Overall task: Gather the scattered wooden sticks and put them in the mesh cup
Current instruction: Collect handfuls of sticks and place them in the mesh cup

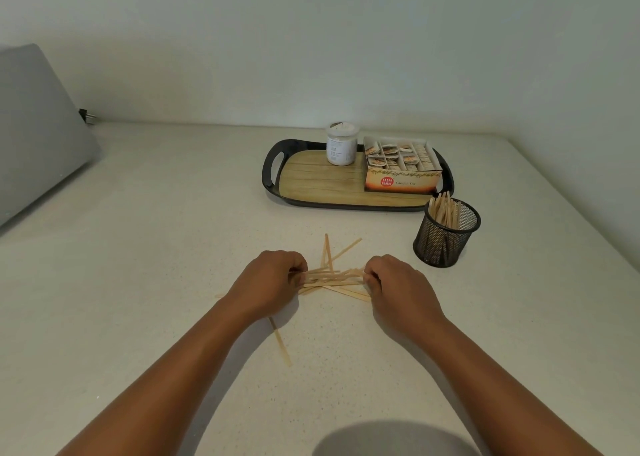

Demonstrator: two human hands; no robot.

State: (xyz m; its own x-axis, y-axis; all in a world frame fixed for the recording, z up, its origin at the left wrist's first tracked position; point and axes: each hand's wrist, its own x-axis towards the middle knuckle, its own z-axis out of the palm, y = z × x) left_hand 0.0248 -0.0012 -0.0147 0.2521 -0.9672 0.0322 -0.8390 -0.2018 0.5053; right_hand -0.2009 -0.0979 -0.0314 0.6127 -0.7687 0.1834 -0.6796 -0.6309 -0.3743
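Left hand (268, 279): fingers curled round the left ends of the wooden sticks (334, 277), pinching them against the countertop (173, 213).
Right hand (398, 284): fingers curled round the right ends of the same pile.
Sticks: loose crossed pile between the hands; two point far and right beyond it; one stray stick (280, 343) lies near, under the left forearm.
Mesh cup (446, 232): upright, far right of the pile, just beside the tray (273, 165), already holding sticks.
Risk 1: crossed sticks are likely to slip from an uneven grip on lifting.
Risk 2: the stray stick may be overlooked.
Risk 3: a wide bundle could catch the rim and tip the light cup.
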